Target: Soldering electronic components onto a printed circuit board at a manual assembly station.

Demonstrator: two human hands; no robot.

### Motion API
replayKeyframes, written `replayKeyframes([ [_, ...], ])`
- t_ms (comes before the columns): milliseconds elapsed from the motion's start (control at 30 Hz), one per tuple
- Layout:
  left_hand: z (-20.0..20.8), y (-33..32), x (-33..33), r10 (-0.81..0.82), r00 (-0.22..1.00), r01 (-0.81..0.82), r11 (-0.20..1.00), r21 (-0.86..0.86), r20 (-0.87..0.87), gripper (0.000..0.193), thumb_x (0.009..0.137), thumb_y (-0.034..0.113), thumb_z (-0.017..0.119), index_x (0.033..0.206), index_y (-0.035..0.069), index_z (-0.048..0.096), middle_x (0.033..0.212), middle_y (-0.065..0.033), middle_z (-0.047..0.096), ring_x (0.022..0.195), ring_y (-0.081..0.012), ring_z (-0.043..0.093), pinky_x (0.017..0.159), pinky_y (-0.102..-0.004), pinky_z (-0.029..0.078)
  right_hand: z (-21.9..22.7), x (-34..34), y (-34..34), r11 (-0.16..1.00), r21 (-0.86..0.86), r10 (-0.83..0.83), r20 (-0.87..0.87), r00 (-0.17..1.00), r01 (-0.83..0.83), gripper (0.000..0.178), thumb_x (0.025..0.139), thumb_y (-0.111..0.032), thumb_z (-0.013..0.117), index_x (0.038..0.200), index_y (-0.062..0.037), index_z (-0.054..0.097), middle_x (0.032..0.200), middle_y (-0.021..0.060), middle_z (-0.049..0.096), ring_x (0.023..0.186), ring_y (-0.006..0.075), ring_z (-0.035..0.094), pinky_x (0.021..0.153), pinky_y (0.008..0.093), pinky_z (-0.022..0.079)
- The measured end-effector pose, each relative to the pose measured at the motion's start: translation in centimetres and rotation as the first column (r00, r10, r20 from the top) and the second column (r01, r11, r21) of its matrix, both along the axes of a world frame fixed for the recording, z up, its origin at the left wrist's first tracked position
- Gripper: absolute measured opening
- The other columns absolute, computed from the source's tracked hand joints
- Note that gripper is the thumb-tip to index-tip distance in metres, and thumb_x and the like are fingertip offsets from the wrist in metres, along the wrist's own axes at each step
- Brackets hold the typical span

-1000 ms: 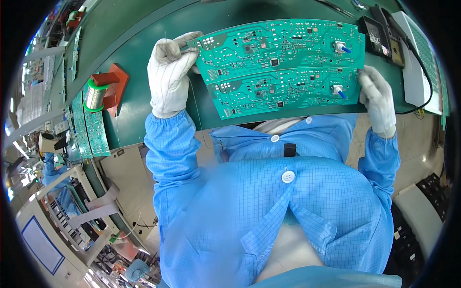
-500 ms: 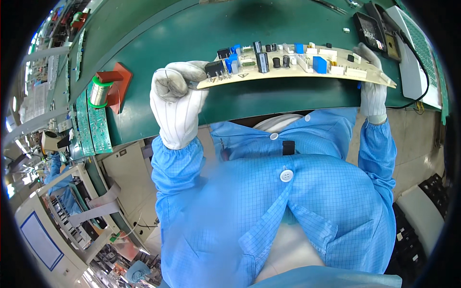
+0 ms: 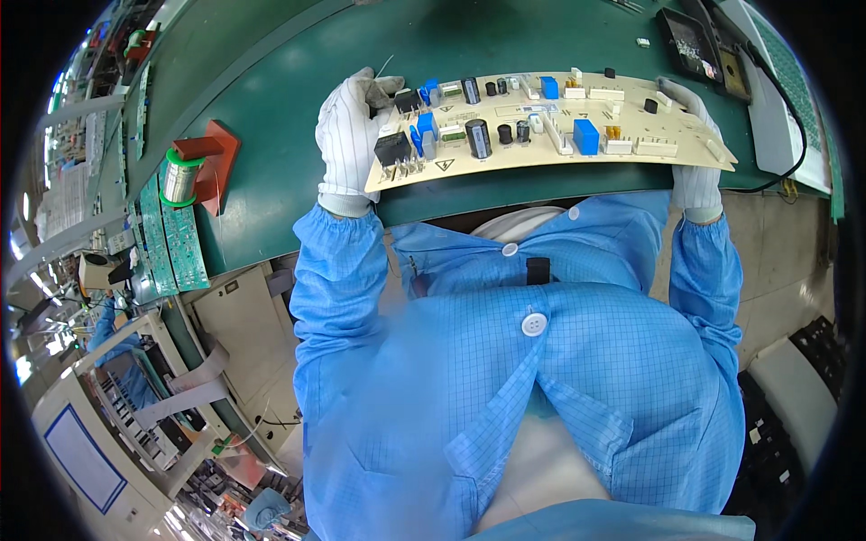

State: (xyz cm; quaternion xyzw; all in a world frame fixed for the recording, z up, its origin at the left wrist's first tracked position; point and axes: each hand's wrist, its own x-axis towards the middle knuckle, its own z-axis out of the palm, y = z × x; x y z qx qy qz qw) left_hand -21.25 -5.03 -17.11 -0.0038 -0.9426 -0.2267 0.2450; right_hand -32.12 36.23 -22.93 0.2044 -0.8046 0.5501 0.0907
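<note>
A cream circuit board point(image 3: 532, 160) is held up over the near edge of the green table, tilted so that its component side shows. It carries black capacitors point(image 3: 478, 138), blue block-shaped parts point(image 3: 586, 137) and white connectors point(image 3: 656, 146). My left hand point(image 3: 347, 135), in a white striped glove, is closed at the board's left edge, fingertips by its far corner. A thin wire-like piece point(image 3: 386, 65) sticks up beside those fingertips; whether they pinch it I cannot tell. My gloved right hand point(image 3: 696, 135) grips the right end, thumb on top and the other fingers hidden beneath.
On the left of the green table point(image 3: 298, 99) stands a solder wire spool point(image 3: 180, 180) on a red holder point(image 3: 216, 167). Green circuit boards point(image 3: 171, 243) lie beyond it. At the far right are a black tray point(image 3: 690, 50), a black cable point(image 3: 798, 126) and a white-edged case point(image 3: 767, 108).
The board has tipped so that more of its component side shows. My left hand has moved away from me and slightly right along the board's left edge. My right hand keeps its grip.
</note>
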Motion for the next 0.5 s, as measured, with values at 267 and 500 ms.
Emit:
replayKeyframes([
  [267, -0.6, -0.1, 0.5, 0.056, 0.998, -0.06, 0.993, 0.104, 0.037, 0.039, 0.077, 0.012, 0.075, 0.114, 0.005, 0.063, 0.087, -0.0037, 0.069, 0.085, -0.0237, 0.066, 0.086, -0.0365, 0.051, 1.5, 0.6, -0.6, 0.973, 0.217, -0.04, -0.192, 0.981, 0.082, 0.032, 0.094, -0.008, 0.056, 0.125, -0.0055, 0.065, 0.122, 0.0086, 0.068, 0.112, 0.0212, 0.065, 0.099, 0.0303, 0.05],
  [500, 0.7, 1.0, 0.9, 0.038, 0.995, -0.042, 0.998, 0.04, 0.09, 0.027, 0.079, 0.018, 0.075, 0.103, 0.009, 0.069, 0.099, -0.0064, 0.072, 0.104, -0.0284, 0.066, 0.091, -0.0405, 0.05, 1.2, 0.4, -0.1, 0.948, 0.292, -0.034, -0.302, 0.953, 0.126, 0.033, 0.092, -0.009, 0.058, 0.124, -0.0075, 0.065, 0.121, 0.0088, 0.069, 0.112, 0.0251, 0.065, 0.098, 0.0328, 0.051],
])
